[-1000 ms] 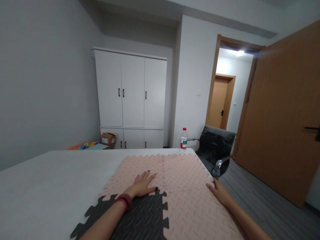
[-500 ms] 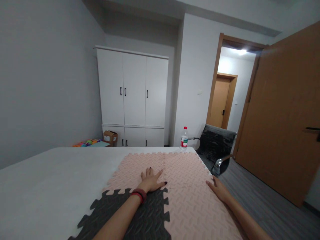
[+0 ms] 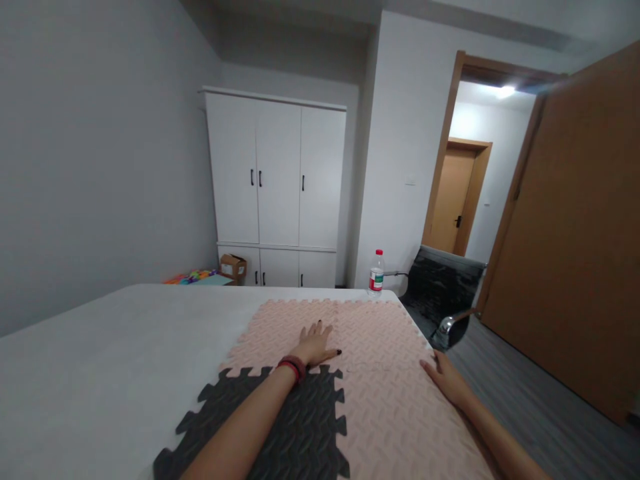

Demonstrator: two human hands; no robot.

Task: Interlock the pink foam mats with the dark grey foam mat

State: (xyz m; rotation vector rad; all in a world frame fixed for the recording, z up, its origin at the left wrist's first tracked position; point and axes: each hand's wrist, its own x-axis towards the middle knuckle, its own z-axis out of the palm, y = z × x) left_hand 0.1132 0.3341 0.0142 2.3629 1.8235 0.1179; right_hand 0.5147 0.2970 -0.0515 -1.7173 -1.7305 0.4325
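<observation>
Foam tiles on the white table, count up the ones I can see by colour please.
Pink tiles: 3
Dark grey tile: 1
Total: 4

Tabletop [image 3: 115, 373] is free leftward; bottle [image 3: 377, 275] stands behind mats [image 3: 395, 413].

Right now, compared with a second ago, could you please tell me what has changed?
The left hand has moved farther from the person and to the right, over the pink mat. Nothing has visibly been taken hold of or let go. The right hand stays at the mat's right edge; the black tile and bottle look unmoved.
</observation>
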